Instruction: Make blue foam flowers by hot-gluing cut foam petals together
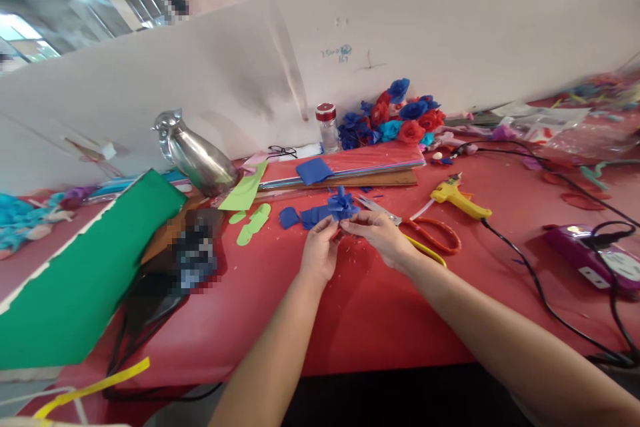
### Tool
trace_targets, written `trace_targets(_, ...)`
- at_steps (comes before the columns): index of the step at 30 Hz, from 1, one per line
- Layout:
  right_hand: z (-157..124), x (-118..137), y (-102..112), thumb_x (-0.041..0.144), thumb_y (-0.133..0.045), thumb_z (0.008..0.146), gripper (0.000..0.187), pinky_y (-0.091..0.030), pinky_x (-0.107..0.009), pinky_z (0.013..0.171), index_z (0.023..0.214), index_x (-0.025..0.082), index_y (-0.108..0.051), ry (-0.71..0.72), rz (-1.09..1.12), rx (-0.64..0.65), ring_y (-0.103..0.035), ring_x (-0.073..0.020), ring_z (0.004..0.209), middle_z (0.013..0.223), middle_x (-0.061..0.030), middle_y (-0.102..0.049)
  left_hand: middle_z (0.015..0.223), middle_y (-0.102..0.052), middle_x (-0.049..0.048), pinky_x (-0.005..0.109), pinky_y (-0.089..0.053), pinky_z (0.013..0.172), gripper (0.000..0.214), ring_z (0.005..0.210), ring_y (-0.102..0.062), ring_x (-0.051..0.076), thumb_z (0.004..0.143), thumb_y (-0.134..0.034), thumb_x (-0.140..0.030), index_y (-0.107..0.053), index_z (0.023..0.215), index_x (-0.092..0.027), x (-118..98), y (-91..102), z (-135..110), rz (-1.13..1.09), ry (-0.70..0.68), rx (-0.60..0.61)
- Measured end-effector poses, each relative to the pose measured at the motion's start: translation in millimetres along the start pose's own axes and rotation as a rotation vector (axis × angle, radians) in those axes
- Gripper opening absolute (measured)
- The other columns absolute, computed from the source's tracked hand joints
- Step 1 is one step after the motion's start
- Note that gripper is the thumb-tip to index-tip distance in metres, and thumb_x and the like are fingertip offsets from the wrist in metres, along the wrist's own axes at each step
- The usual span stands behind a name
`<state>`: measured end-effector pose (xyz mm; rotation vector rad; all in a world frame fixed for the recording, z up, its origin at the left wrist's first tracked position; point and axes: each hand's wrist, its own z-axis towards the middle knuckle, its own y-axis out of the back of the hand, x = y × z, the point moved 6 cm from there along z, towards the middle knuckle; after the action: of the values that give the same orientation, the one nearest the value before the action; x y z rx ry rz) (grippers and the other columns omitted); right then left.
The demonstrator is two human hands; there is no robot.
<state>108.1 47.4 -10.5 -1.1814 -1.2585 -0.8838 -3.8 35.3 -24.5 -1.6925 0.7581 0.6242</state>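
Observation:
A blue paper flower (342, 203) is held up between my two hands, its petals spread above my fingertips. My left hand (321, 243) pinches its base from the left. From the right, the fingers of my right hand (377, 233) close on the same spot; the exact part they grip is hidden. Just behind lie cut blue paper pieces (313, 217), with a single blue petal (289, 217) to their left. Scissors with red handles (435, 235) rest beside my right hand. A yellow glue gun (460, 197) lies farther right.
Green paper cutouts (254, 223) lie to the left, near a steel jug (197, 153) and a green sheet (95, 280). Finished paper flowers (400, 117) and a glass jar (327, 128) stand at the back. A purple power strip (593, 257) with black cords sits at right.

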Motion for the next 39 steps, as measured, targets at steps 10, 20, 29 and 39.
trace_targets(10, -4, 7, -4, 0.040, -0.079, 0.054, 0.027, -0.041, -0.029, 0.074, 0.063, 0.018, -0.067, -0.016, 0.014, -0.005, -0.054, -0.0121, 0.067, 0.066, 0.0021, -0.064, 0.061, -0.066, -0.0026, 0.025, -0.045, 0.076, 0.018, 0.063, -0.059, 0.009, 0.061, -0.076, -0.009, -0.060, 0.054, -0.016, -2, -0.9, -1, 0.010, -0.023, 0.035)
trace_targets(20, -2, 4, -5, 0.037, -0.072, 0.061, 0.020, -0.041, -0.031, 0.072, 0.062, 0.018, -0.065, 0.058, -0.049, 0.011, -0.054, -0.0139, 0.067, 0.065, 0.0011, -0.063, 0.061, -0.064, -0.0035, 0.025, -0.044, 0.071, 0.018, 0.061, -0.057, 0.009, 0.056, -0.081, -0.016, -0.063, 0.057, -0.017, 0, 1.9, 2, 0.039, -0.022, 0.045)
trace_targets(29, -1, 0, -5, 0.035, -0.074, 0.062, 0.020, -0.043, -0.033, 0.079, 0.066, 0.017, -0.066, 0.039, -0.062, 0.055, -0.056, -0.0158, 0.073, 0.069, 0.0004, -0.065, 0.064, -0.068, -0.0009, 0.027, -0.044, 0.077, 0.017, 0.067, -0.061, 0.011, 0.056, -0.083, -0.022, -0.067, 0.061, -0.017, -1, 2.2, 3, 0.120, -0.083, 0.060)
trace_targets(39, 2, -5, -5, 0.036, -0.072, 0.063, 0.020, -0.043, -0.034, 0.081, 0.067, 0.018, -0.066, 0.031, -0.052, 0.068, -0.058, -0.0164, 0.075, 0.071, 0.0002, -0.066, 0.076, -0.073, 0.0032, 0.032, -0.044, 0.087, 0.020, 0.084, -0.066, 0.019, 0.057, -0.082, -0.030, -0.070, 0.068, -0.017, -4, -5.1, -2, 0.201, -0.122, 0.117)
